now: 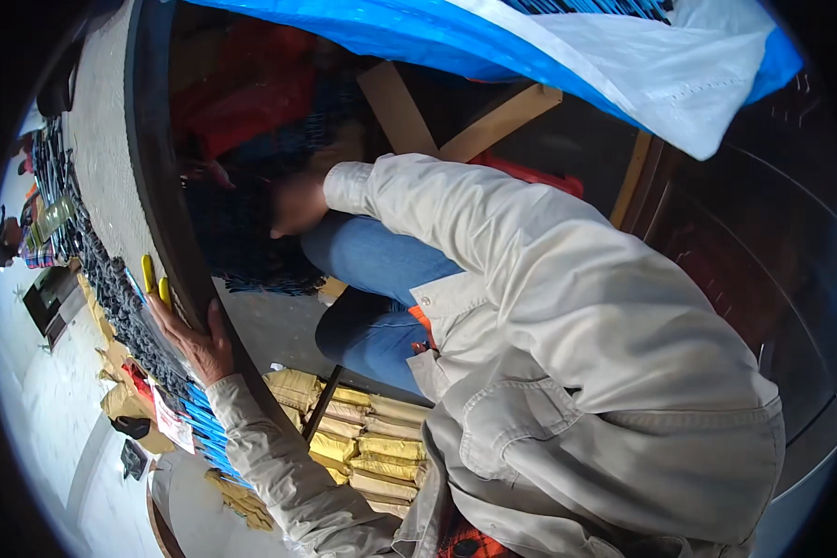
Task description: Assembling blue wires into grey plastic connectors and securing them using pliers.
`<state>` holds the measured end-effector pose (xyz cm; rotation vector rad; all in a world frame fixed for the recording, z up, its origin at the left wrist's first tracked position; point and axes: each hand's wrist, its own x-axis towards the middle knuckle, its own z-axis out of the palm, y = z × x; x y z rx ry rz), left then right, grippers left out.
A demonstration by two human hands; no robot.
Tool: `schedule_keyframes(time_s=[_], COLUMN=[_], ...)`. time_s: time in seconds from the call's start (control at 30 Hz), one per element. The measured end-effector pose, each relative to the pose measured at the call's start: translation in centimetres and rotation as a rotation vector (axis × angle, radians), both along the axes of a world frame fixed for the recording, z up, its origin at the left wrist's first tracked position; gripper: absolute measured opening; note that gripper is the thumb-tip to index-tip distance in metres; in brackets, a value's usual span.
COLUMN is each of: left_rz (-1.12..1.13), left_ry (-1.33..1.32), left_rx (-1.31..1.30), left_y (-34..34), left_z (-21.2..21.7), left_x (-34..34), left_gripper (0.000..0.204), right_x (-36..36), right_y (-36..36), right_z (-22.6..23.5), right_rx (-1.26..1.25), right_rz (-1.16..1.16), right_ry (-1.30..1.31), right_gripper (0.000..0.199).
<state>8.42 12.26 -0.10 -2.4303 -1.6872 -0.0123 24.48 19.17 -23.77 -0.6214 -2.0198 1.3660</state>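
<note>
My left hand [195,339] grips the dark rounded table edge [172,232], thumb on the underside and fingers over the top. Two small yellow objects [156,282] lie just beyond its fingertips. My right hand [298,205] reaches out of a pale sleeve into the dim space under the table. There it rests against a dark blue woven bundle [251,251]; whether it holds anything is hidden in shadow. My bent knees in blue jeans [372,270] sit between the two arms.
Stacked yellow packets [363,437] lie below the table edge. Rows of dark and blue goods [112,279] cover the table top. Wooden braces [493,121] and a red crate [251,102] sit under it. A blue and white tarp [623,56] hangs above. Another person [9,237] stands far left.
</note>
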Motion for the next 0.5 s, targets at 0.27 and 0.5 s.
schedule_keyframes(time_s=[0.27,0.5], left_rz=[0.038,0.026], left_ry=[-0.038,-0.104], left_rx=[0.012,0.04], left_y=[0.2,0.4], left_z=[-0.2,-0.2], left_x=[1.4,0.2], left_gripper=[0.078,0.074], right_x=[-0.2,-1.8], right_y=[7.0,9.4], right_z=[-1.5,9.4], right_rx=[0.077,0.083], right_rz=[-0.75,-0.177], right_ry=[-0.256,-0.075], right_gripper=[0.02,0.035])
